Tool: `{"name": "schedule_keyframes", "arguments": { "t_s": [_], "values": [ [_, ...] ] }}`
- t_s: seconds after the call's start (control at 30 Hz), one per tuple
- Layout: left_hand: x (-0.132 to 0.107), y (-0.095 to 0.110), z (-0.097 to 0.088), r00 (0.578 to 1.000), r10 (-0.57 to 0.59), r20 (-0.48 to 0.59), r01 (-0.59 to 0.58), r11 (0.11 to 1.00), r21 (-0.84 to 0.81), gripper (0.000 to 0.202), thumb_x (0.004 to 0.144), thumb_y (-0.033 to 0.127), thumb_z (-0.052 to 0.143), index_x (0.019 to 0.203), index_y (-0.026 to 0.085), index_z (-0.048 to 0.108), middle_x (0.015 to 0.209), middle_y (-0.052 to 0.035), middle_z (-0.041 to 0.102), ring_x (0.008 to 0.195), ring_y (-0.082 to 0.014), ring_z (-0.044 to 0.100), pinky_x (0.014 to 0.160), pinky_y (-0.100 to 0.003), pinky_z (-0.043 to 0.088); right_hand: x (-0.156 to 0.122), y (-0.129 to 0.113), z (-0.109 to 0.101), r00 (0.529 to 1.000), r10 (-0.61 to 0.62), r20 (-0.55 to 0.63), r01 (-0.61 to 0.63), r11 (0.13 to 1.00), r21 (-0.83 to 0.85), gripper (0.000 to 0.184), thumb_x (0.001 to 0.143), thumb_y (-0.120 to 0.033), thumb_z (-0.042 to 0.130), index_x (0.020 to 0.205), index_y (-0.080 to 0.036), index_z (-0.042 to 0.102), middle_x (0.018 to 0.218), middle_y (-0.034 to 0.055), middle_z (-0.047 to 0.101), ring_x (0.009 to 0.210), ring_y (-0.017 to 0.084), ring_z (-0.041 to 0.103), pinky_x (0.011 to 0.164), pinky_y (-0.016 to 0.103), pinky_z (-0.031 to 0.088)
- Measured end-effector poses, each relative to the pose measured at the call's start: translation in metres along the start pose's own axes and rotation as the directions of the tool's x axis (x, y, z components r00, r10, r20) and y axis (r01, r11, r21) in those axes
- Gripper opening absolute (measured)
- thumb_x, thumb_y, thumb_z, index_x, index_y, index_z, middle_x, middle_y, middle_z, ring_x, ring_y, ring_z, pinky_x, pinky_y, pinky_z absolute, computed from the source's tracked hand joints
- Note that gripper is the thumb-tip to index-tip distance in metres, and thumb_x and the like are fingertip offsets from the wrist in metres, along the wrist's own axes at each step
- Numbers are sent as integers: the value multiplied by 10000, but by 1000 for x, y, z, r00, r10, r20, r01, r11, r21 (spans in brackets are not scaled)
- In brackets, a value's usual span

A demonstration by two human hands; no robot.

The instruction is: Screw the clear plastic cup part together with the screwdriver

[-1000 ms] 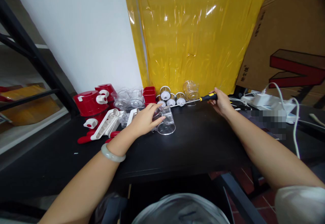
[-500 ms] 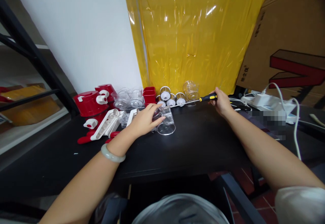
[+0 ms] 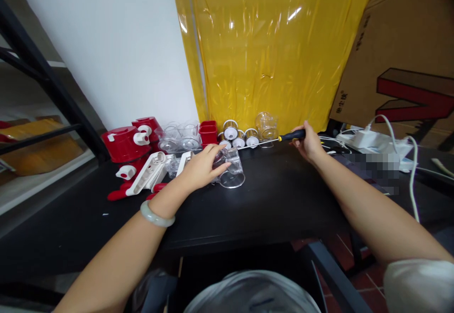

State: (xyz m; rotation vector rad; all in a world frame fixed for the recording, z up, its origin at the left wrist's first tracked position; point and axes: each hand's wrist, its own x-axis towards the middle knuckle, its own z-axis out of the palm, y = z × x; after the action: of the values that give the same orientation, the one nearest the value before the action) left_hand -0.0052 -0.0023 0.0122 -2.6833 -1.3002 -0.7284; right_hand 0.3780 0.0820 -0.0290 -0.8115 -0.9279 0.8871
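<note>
My left hand (image 3: 199,167) is closed around a clear plastic housing (image 3: 234,163) lying on its side on the black table, its round rim toward me. In my right hand (image 3: 312,144) is a screwdriver (image 3: 290,136) with a dark handle and a yellow collar. Its long metal shaft runs left, nearly level, to the clear housing. I cannot make out the tip against the plastic. The right fingers hold the butt end of the handle.
Behind the hands are several drum rollers (image 3: 230,130), red containers (image 3: 208,132) and clear plastic parts (image 3: 189,139). Red housings (image 3: 125,143) and white handles (image 3: 149,171) lie at left. A power strip (image 3: 365,139) with white cables sits at right, near a cardboard box (image 3: 407,34).
The screwdriver handle has turned about its axis, so its yellow stripe no longer shows. My right fingers have shifted on the handle. My left hand and the housing stay in place.
</note>
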Motion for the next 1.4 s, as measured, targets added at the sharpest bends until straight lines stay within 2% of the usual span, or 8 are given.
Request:
{"name": "schedule_keyframes", "arguments": {
  "t_s": [0.1, 0.33, 0.47, 0.6, 0.97, 1.1, 1.27, 1.4],
  "values": [
    [0, 0, 0, 1000, 1, -5, -1, 1000, 8, 609, 1027, 541, 528, 1534, 208, 479, 1424, -150, 610, 1170, -336, 678, 968, -497, 561, 0, 0, 1, 1000, 4, -8, -4, 1000, -20, 358, 825, -552, 745, 716, -242, 604, 432, -72, 397, 361, 94, 336, 444, 261, 446],
    [0, 0, 0, 1000, 4, -4, -4, 1000, 10, 617, 1028, 535, 530, 1541, 195, 478, 1427, -148, 606, 1159, -331, 683, 979, -503, 557, -3, -6, 8, 996, 65, -57, -58, 992, 114, 153, 728, -310, 733, 741, -225, 607, 602, -40, 560, 483, 99, 497, 518, 256, 509],
    [0, 0, 1, 1000, 1, 1, -1, 1000, 14, 621, 1029, 537, 526, 1544, 194, 478, 1428, -151, 607, 1186, -348, 676, 969, -516, 562, -1, -2, 5, 997, 44, -63, -41, 998, 48, 292, 824, -467, 721, 720, -229, 588, 552, -33, 538, 444, 108, 482, 456, 250, 464],
    [0, -1, 1, 1000, 7, -6, -6, 1000, 18, 628, 1028, 543, 526, 1547, 193, 473, 1426, -152, 608, 1178, -345, 680, 973, -515, 561, 0, 3, 2, 1000, -4, -31, 2, 999, -42, 472, 891, -679, 651, 725, -243, 580, 408, -79, 348, 347, 97, 324, 423, 259, 437],
    [0, 0, 0, 1000, 7, -6, -7, 1000, 8, 622, 1026, 554, 514, 1540, 206, 480, 1426, -151, 613, 1167, -333, 681, 968, -486, 561, -2, -2, 11, 996, 46, -77, -38, 994, 106, 241, 765, -330, 762, 732, -229, 547, 628, -48, 566, 528, 105, 529, 517, 239, 510],
    [0, -1, 0, 1000, 10, -7, -10, 1000, -1, 619, 1029, 551, 509, 1544, 209, 475, 1432, -152, 611, 1181, -335, 677, 974, -490, 559, 0, 1, 8, 996, 31, -78, -23, 995, 101, 263, 806, -411, 719, 713, -226, 556, 607, -30, 571, 513, 116, 535, 504, 253, 511],
    [0, 0, 0, 1000, 1, -2, -1, 1000, 4, 620, 1027, 549, 516, 1543, 207, 476, 1427, -150, 611, 1166, -333, 685, 973, -493, 562, 4, 6, 2, 996, -53, -75, 46, 995, -83, 428, 843, -636, 700, 708, -252, 569, 444, -67, 425, 373, 108, 367, 398, 256, 408],
    [0, 0, 0, 1000, 2, -3, -2, 1000, 2, 619, 1027, 549, 521, 1542, 209, 476, 1431, -145, 607, 1166, -331, 683, 980, -492, 562, 1, 2, 4, 999, -43, -31, 42, 998, -53, 357, 752, -517, 811, 716, -250, 577, 500, -78, 464, 399, 90, 372, 443, 251, 449]
  ]
}}
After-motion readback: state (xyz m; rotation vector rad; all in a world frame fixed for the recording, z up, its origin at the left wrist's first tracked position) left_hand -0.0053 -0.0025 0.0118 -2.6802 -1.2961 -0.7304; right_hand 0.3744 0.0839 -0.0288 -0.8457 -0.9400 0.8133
